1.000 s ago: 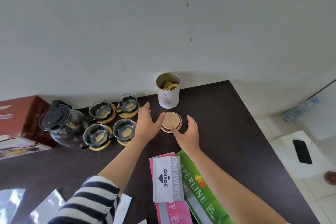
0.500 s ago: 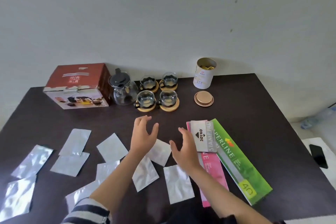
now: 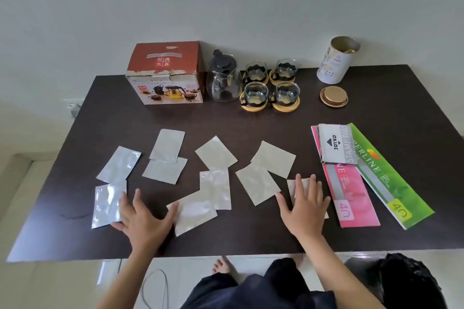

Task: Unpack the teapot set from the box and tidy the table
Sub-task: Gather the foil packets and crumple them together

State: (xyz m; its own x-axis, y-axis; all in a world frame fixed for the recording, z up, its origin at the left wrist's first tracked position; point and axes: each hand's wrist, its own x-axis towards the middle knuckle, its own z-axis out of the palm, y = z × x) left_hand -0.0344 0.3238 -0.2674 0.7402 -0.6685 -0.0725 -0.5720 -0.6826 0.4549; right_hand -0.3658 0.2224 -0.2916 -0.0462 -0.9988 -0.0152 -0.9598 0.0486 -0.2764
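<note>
Left hand fingers: The left hand (image 3: 144, 223) is lying flat on the worktop (image 3: 251, 120) with its fingers (image 3: 136, 199) spread wide and straight. It is holding nothing. Its little-finger side is touching one shiny packet (image 3: 106, 204), and its thumb is touching another packet (image 3: 194, 211).

Right hand fingers: The right hand (image 3: 302, 211) is also lying flat with its fingers (image 3: 298, 184) spread wide. It is pressing down on a packet (image 3: 305, 184) that is mostly hiding under it.

Packets: About ten shiny flat packets are lying all over the near half of the worktop. Some are lying partly on top of others.

Teapot set: The glass teapot (image 3: 223, 78) is standing out of the box (image 3: 165, 74), just beside it, at the back of the worktop. Four glass cups (image 3: 271, 85) are sitting on round wooden coasters next to the teapot.

Tin: A white tin (image 3: 335, 63) is standing open at the back right. Its gold lid (image 3: 333, 96) is lying on the worktop in front of it.

Paper packs: A pink pack (image 3: 351, 190) and a green pack (image 3: 391, 178) are lying on the right, with a small grey stamp pad box (image 3: 336, 144) on top of them.

Done so far: The unpacking is looking finished, because the teapot and cups are all out and lined up.

Left to do: The tidying is looking like it is only starting. The packets are needing to be picked up, and the tin is probably needing its lid.
</note>
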